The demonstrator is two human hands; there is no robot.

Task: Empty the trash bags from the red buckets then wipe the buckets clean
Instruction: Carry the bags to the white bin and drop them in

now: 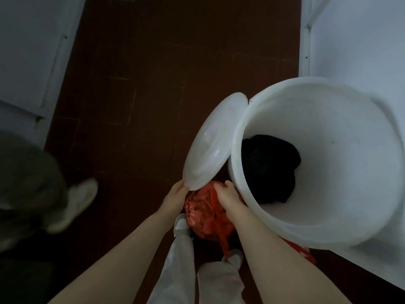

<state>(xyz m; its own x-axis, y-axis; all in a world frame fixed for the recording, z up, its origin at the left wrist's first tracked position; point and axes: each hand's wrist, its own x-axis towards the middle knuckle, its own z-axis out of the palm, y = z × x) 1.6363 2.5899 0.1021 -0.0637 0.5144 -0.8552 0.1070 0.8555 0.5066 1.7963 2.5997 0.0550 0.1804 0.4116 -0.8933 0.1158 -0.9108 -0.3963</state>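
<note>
One white bin (324,216), one black bag (269,167); left hand (175,198) grips one lid (214,141), right hand (228,196) one red bag (201,218).

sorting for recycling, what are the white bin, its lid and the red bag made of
White bin: looks like matte, opaque moulded plastic with a smooth rolled rim. Lid: thinner, glossier, slightly translucent plastic with highlights. Red bag: thin crinkled plastic film, shiny and see-through.

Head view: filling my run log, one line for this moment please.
left hand: holds white lid | right hand: grips red bag | white bin: open, black bag inside
</note>
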